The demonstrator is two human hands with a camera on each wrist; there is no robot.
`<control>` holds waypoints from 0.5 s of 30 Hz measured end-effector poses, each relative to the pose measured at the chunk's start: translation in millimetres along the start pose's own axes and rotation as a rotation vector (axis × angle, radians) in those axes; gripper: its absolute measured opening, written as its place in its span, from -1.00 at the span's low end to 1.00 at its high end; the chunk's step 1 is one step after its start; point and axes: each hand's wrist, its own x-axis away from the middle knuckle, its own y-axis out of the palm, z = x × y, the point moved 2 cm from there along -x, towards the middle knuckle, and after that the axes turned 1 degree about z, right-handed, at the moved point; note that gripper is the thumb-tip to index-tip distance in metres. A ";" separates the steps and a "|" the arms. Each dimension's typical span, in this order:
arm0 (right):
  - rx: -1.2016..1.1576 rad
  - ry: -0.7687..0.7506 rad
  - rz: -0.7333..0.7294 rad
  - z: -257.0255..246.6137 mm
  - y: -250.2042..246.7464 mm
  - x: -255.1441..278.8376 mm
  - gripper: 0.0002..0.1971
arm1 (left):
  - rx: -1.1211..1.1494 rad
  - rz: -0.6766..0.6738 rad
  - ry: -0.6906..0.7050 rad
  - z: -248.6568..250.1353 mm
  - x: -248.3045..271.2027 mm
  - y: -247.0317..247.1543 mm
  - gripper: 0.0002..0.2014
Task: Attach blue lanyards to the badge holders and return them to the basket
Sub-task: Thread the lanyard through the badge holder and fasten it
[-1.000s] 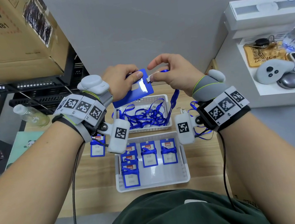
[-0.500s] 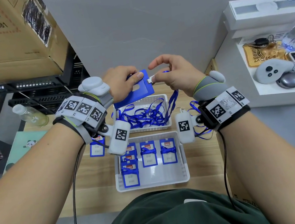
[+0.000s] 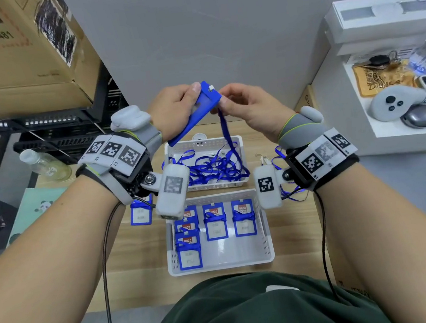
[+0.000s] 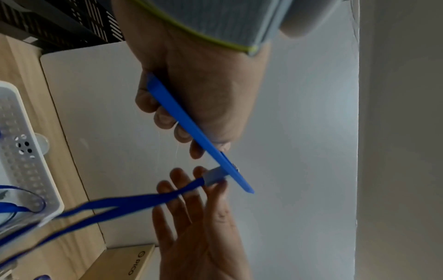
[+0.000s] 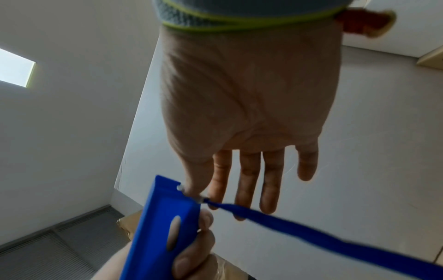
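We hold the flat blue plastic badge holder (image 3: 194, 114) in the air above the far edge of the wooden worktop (image 3: 142, 248), well clear of it. Our left hand (image 3: 174, 112) has its fingers and thumb curled round the holder's lower half. The holder's long axis runs on a slant, its slotted top end pointing up and away toward the grey wall, its bottom end down toward our left wrist and the far white perforated basket (image 3: 177, 150).

Our right hand (image 3: 251, 109) is at the holder's top end, thumb and forefinger pinching the small pale clip (image 4: 213, 177) of the blue ribbon lanyard (image 3: 227, 137); its other fingers stretch out loosely. The clip touches the holder at its top edge; whether it has latched we cannot tell. The lanyard hangs from the clip down into the far basket among a tangle of loose blue lanyards (image 3: 212, 167).

Half a second ago the holder lay lower and flatter, its broad face toward us; now we have tipped it steeper and lifted its top end, and the clip that stood just off its corner has come up against the top.

In the near white perforated basket (image 3: 269, 246), at the worktop's near edge, lie finished badge holders (image 3: 216, 222) wrapped in their lanyards. One more wrapped badge holder (image 3: 140, 212) lies on the worktop left of it.
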 end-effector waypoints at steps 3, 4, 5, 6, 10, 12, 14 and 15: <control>0.009 -0.027 -0.023 2.4 8.1 -0.4 -0.84 | 0.063 0.036 -0.016 3.4 -1.4 1.4 -0.55; 0.001 -0.042 -0.031 0.6 11.6 -0.1 -0.82 | 0.071 0.042 -0.018 4.4 -2.2 2.1 -0.55; -0.016 -0.053 -0.038 -1.3 14.7 -0.1 -0.81 | 0.069 0.048 -0.017 6.0 -2.7 2.6 -0.56; -0.038 -0.060 -0.044 -3.8 17.2 0.4 -0.81 | 0.064 0.057 -0.015 6.7 -4.0 3.0 -0.55; -0.043 -0.050 -0.016 -9.1 22.9 -1.0 -0.78 | 0.062 0.107 -0.026 2.4 -8.2 2.1 -0.58; -0.114 0.001 0.005 -10.8 25.9 -0.8 -0.72 | 0.064 0.132 -0.029 0.6 -9.2 2.0 -0.59; -0.174 0.059 0.001 -14.4 30.4 1.3 -0.72 | 0.045 0.152 -0.037 0.3 -9.8 2.7 -0.59; -0.173 0.084 -0.007 -16.0 32.3 2.0 -0.73 | 0.040 0.160 -0.043 1.0 -10.3 3.0 -0.59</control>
